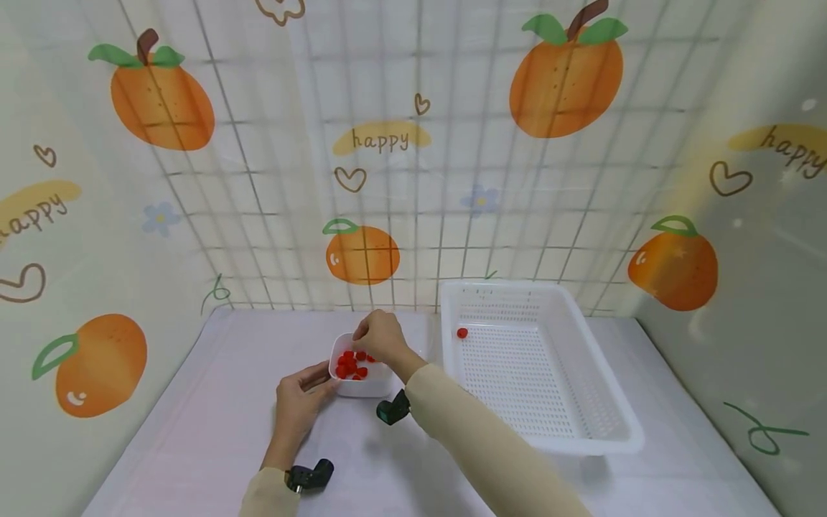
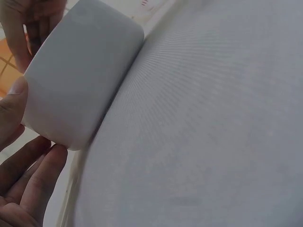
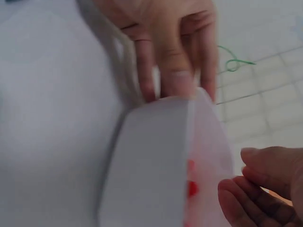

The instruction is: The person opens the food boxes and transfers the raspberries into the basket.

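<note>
A person's left grip (image 1: pixel 298 402) grasps the left side of a small white bowl (image 1: pixel 363 388) on a pale surface (image 1: pixel 213 402). The right grip (image 1: pixel 382 339) is above the bowl's far side, fingers bent down towards the opening; whether it pinches anything cannot be told. Small red pieces (image 1: pixel 347 362) lie together inside the bowl, just beside and below the right fingertips and near the left grip. To the right, a large white basket (image 1: pixel 517 373) holds one red piece (image 1: pixel 462 333) near its left wall; only the head view shows this basket whole. The left wrist view shows the bowl's outer wall, with the thumb at the rim and fingertips against the corner, but hides the contents. The blurred right wrist view shows the left thumb pressed on the bowl and red inside.
</note>
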Motion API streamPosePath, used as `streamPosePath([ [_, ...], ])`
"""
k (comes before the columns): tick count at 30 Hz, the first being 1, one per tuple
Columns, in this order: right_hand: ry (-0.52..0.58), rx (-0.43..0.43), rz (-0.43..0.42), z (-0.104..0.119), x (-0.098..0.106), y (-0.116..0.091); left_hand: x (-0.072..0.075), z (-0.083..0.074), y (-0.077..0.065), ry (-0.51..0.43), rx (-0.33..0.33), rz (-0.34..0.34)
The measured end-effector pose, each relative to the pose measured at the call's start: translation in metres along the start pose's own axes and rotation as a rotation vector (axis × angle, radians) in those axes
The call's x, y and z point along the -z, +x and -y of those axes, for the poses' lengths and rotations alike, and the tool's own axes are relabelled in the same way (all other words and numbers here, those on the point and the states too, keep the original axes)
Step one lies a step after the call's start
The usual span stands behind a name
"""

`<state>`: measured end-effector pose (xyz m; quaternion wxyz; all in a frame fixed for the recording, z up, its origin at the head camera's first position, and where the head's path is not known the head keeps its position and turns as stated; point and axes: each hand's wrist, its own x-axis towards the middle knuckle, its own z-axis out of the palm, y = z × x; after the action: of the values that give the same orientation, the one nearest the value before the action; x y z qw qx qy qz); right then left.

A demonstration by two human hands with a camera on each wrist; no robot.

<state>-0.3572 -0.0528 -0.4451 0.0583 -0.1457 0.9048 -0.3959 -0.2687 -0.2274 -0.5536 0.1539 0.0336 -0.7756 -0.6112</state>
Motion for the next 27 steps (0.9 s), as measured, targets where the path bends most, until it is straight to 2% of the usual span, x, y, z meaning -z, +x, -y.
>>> streamPosePath([
  [6, -0.009, -0.022, 0.002, -0.009, -0.017, 0.001, -0.001, -0.001, 0.002, -0.007, 0.011, 0.003],
  [14, -0.131, -0.007, -0.023, -0.012, -0.028, 0.003, 0.0, -0.001, 0.003, -0.022, 0.018, 0.01],
  [18, -0.156, -0.02, -0.018, -0.013, -0.035, 0.006, 0.001, 0.0, 0.004, -0.028, 0.026, 0.008],
  [24, -0.325, -0.024, -0.021, -0.013, -0.043, 0.01, 0.002, 0.002, 0.003, -0.04, 0.028, 0.008],
  [27, -0.369, -0.04, -0.014, -0.013, -0.047, 0.011, 0.002, 0.003, 0.003, -0.049, 0.033, 0.006],
])
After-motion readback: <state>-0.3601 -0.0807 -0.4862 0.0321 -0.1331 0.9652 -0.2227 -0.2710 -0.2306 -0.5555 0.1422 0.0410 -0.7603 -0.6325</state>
